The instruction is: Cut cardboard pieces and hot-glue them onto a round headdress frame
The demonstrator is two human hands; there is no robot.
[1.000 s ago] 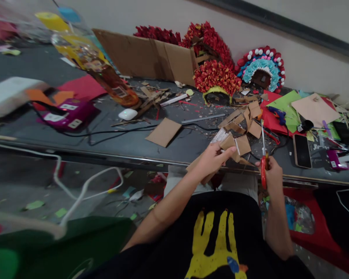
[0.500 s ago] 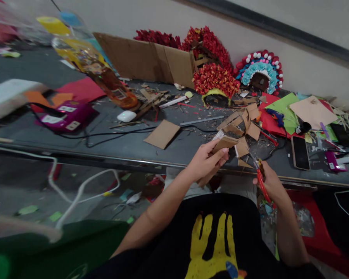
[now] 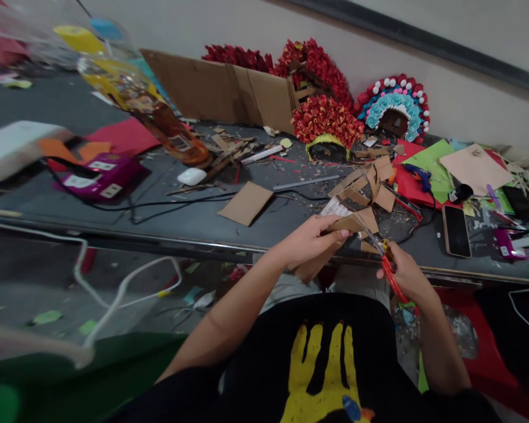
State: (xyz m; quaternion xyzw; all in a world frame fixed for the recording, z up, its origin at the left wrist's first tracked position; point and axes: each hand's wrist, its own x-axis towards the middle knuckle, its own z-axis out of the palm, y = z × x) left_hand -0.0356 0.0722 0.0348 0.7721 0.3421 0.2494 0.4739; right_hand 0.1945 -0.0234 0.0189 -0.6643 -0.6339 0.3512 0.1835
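Note:
My left hand (image 3: 311, 242) is closed on a brown cardboard piece (image 3: 355, 222) and holds it just over the near edge of the dark table (image 3: 194, 220). My right hand (image 3: 401, 271) grips red-handled scissors (image 3: 385, 267). Their blades point up and left into the cardboard piece. More cut cardboard pieces (image 3: 370, 182) are piled on the table right behind the held one.
A flat cardboard square (image 3: 247, 202) and black cables lie to the left. Red paper-flower headpieces (image 3: 326, 117), a blue and red one (image 3: 397, 106) and a folded cardboard box (image 3: 229, 91) stand at the back. A phone (image 3: 456, 230), coloured paper (image 3: 436, 161) and a magenta device (image 3: 101, 176) lie around.
My right hand swung the scissors from pointing straight up to pointing left into the cardboard. My left hand drew the cardboard piece slightly toward me.

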